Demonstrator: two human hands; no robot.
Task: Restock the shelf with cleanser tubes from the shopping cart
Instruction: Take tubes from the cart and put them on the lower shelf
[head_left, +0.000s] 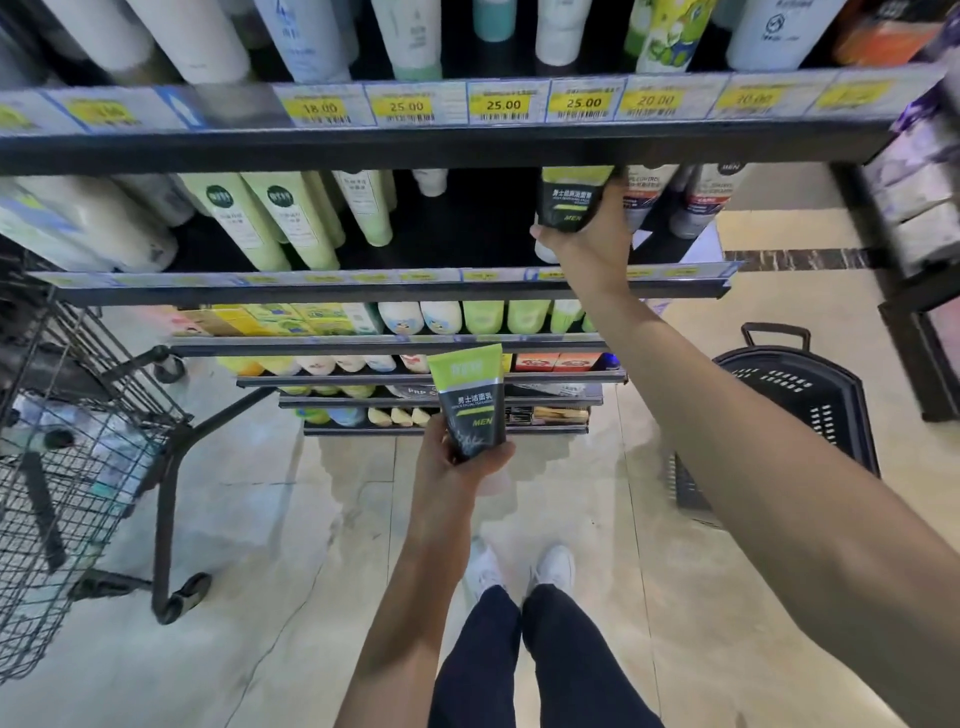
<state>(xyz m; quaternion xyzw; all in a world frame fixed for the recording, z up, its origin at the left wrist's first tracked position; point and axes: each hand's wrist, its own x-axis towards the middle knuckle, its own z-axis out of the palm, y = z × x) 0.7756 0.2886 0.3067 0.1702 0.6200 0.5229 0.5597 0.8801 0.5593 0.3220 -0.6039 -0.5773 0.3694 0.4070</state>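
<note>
Cleanser tubes are seen beyond the shopping cart (78, 457) at left: one tube (470, 402) is gripped upright in the left hand (460, 462), another tube (571, 200) is clasped by the right hand (592, 239) on the shelf (467, 283).

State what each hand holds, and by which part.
Left hand grips a green-black cleanser tube by its lower end; right hand grips a matching tube likewise.

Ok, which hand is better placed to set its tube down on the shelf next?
Right. The right hand already holds its tube at the second shelf; the left hand holds the other tube low, away from it.
</note>
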